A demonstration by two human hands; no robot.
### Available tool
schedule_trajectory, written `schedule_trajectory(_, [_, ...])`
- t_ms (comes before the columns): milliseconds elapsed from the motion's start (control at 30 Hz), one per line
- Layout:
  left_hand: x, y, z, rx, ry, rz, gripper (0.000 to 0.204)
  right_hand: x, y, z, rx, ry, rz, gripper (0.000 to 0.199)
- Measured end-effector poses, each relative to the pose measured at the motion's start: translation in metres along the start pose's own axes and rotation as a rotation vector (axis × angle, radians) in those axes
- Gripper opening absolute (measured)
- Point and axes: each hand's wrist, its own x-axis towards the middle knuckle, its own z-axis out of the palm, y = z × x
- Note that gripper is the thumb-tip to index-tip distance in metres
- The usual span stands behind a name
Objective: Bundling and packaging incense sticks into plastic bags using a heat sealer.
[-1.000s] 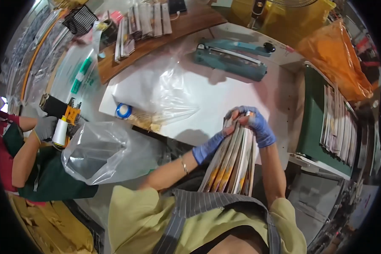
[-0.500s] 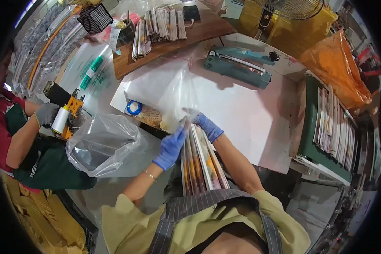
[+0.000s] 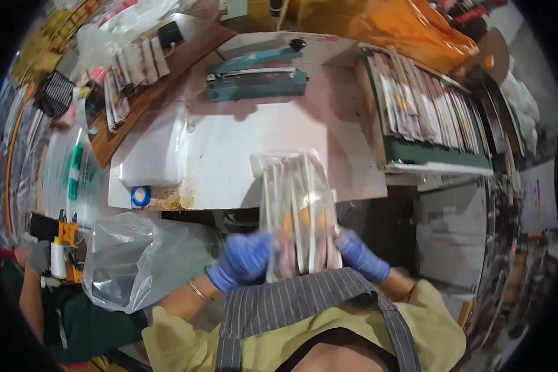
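Low in the middle of the frame, just above the striped apron, the left hand [image 3: 245, 260] and the right hand [image 3: 358, 253], both in blue gloves, have their fingers wrapped around the lower end of a clear plastic bag holding a stack of flat, pale packets stood on edge [image 3: 297, 208]. The bag rises from the hands toward the frame's centre, its top reaching over the near edge of the white counter [image 3: 229, 155]. The packets look gathered and already inside the bag, though blur hides the detail; by my reading the bag's mouth is not yet closed, so sealing is what remains. At lower left a large crumpled clear plastic bag [image 3: 133, 263] lies open, with a roll of blue tape [image 3: 140, 196] just above it. Farther up, at upper centre, a teal bar-shaped heat sealer [image 3: 257, 77] sits untouched on the counter, and a green tray of upright packets [image 3: 428, 111] fills the upper right
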Motion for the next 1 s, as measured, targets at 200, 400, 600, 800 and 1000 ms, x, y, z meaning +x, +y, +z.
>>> schedule_trajectory(200, [0.146,0.001,-0.104,0.077,0.232,-0.127,0.023,0.080,-0.140,-0.045,-1.285,0.029,-0.827,0.011])
schedule_trajectory(400, [0.182,-0.032,-0.151,0.265,0.008,0.374,0.003,0.104,-0.190,-0.059,-1.118,0.259,-0.987,0.012])
schedule_trajectory(600, [0.178,-0.021,-0.124,0.145,0.064,0.346,0.021,0.120,-0.178,0.005,-1.401,0.655,-1.177,0.025])
schedule_trajectory(800, [0.174,-0.070,-0.056,-0.199,0.175,0.095,0.050,0.179,-0.181,-0.006,-1.096,0.288,-1.284,0.009])
schedule_trajectory(1000, [0.232,-0.158,0.045,-0.861,0.253,-0.387,0.038,0.343,-0.142,-0.095,-1.005,0.811,-0.842,0.014])
